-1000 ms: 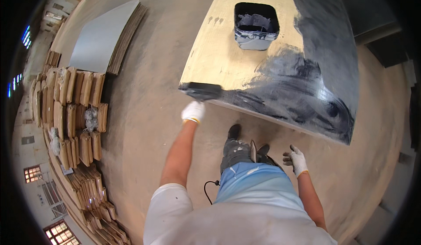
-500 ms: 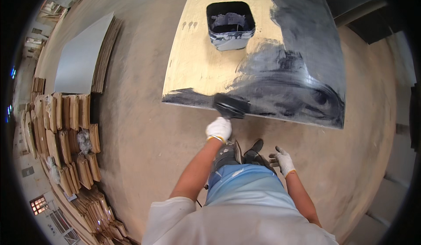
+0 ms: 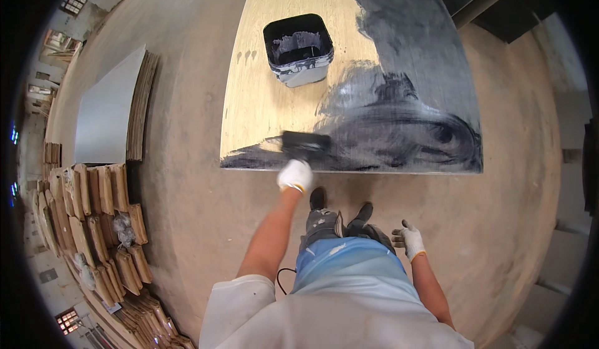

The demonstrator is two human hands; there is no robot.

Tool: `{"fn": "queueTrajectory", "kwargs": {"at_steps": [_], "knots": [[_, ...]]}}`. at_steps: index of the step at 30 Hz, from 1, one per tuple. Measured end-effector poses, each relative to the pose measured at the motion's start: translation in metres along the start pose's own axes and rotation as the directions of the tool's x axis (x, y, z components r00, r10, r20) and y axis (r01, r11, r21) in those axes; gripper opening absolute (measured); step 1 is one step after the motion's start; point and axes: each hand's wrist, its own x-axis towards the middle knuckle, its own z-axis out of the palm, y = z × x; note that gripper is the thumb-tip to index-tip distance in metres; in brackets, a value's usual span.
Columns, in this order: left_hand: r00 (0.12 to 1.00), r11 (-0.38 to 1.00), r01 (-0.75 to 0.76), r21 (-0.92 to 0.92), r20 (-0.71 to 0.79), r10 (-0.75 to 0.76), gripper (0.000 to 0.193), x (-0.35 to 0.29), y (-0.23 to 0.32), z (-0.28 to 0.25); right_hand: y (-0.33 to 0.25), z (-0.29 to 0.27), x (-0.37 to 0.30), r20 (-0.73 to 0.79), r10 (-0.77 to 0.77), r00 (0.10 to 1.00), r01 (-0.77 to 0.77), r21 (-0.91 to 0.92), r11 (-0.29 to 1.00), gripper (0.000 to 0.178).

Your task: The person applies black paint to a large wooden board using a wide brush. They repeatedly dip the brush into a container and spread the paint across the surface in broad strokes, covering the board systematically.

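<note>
- The left hand (image 3: 295, 175) grips a wide black paint tool (image 3: 306, 142) on the big yellow board (image 3: 268, 115).
- A moment ago, the tool poked over the near edge; now it sits farther in.
- The right hand (image 3: 410, 240) hangs loose and empty, as before.
- The square bucket (image 3: 304, 74) stays put.

L arm (image 3: 269, 235) fwd, gloved L hand (image 3: 295, 175) curled tight; R arm (image 3: 432, 290) nr. body, gloved R hand (image 3: 410, 241) loose, fingers (image 3: 399, 239) apart
</note>
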Motion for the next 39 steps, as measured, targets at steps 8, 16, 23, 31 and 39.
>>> {"fn": "queueTrajectory", "kwargs": {"at_steps": [8,16,23,31,39], "knots": [[0.987,0.995,0.035,0.094,0.15,-0.049,0.041,-0.015,0.005,-0.008,-0.005,0.021,-0.002,-0.007,0.022,1.0,-0.022,0.017,1.0,0.067],[0.981,0.989,0.147,0.03,0.124,-0.149,0.048,0.031,-0.12,-0.052,-0.026,0.038,-0.005,0.023,-0.059,0.998,0.059,0.01,0.998,0.068],[0.983,0.989,0.13,0.074,0.117,-0.138,0.046,0.044,-0.16,-0.075,-0.028,0.06,0.002,0.074,-0.057,0.996,0.057,0.004,0.998,0.067],[0.975,0.974,0.222,0.043,-0.014,-0.222,0.048,0.048,-0.181,-0.09,-0.046,0.099,0.001,0.095,-0.028,0.995,0.038,-0.101,0.994,0.067],[0.968,0.969,0.244,-0.029,0.073,-0.242,0.052,0.021,-0.188,-0.098,-0.05,0.106,-0.008,0.047,-0.076,0.996,0.078,-0.055,0.995,0.067]]}}
